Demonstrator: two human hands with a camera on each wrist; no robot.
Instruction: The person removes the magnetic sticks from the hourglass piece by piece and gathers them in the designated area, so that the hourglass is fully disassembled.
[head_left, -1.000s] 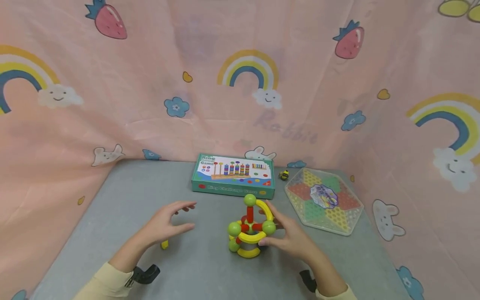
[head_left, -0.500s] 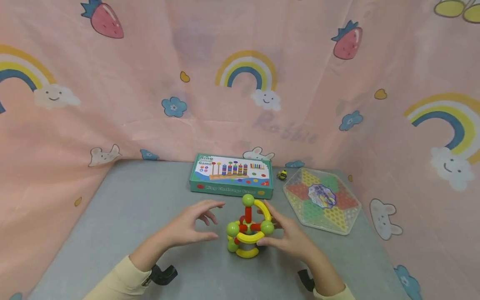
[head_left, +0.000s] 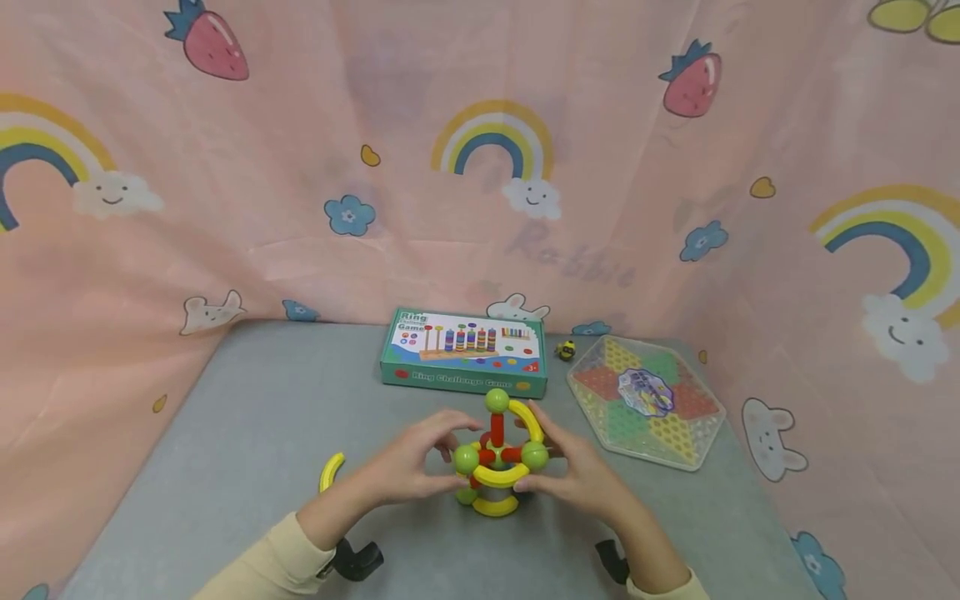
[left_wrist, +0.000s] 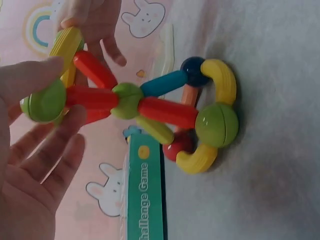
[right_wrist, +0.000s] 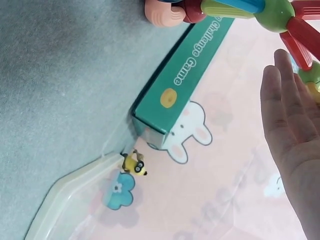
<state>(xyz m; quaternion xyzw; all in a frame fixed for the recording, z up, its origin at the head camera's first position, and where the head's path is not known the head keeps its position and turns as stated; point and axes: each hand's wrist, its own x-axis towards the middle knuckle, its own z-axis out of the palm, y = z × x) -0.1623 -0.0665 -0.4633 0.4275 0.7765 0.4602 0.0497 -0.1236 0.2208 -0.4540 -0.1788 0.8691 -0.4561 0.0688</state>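
Observation:
A magnetic ball-and-stick model (head_left: 497, 477) stands on the table before me, built of green balls, red straight rods and yellow curved rods. In the left wrist view its base also has a dark blue ball (left_wrist: 194, 71), a red ball (left_wrist: 178, 143) and a blue rod (left_wrist: 164, 83). My left hand (head_left: 412, 462) is at its left side, thumb and fingers around a green ball (left_wrist: 46, 102). From the right, my right hand (head_left: 581, 471) grips it near another green ball (head_left: 535, 455), thumb in front and fingers mostly hidden behind.
Behind the model lies a green Ring Challenge Game box (head_left: 463, 354). A small yellow-and-black figure (head_left: 566, 350) is beside it, then a clear hexagonal Chinese checkers case (head_left: 637, 437). A loose yellow curved rod (head_left: 330, 472) lies beyond my left forearm. Pink printed cloth (head_left: 300, 250) surrounds the table.
My left hand has moved right, from apart from the model to its left side, uncovering more of the yellow curved rod on the table. The right hand and the model have stayed put.

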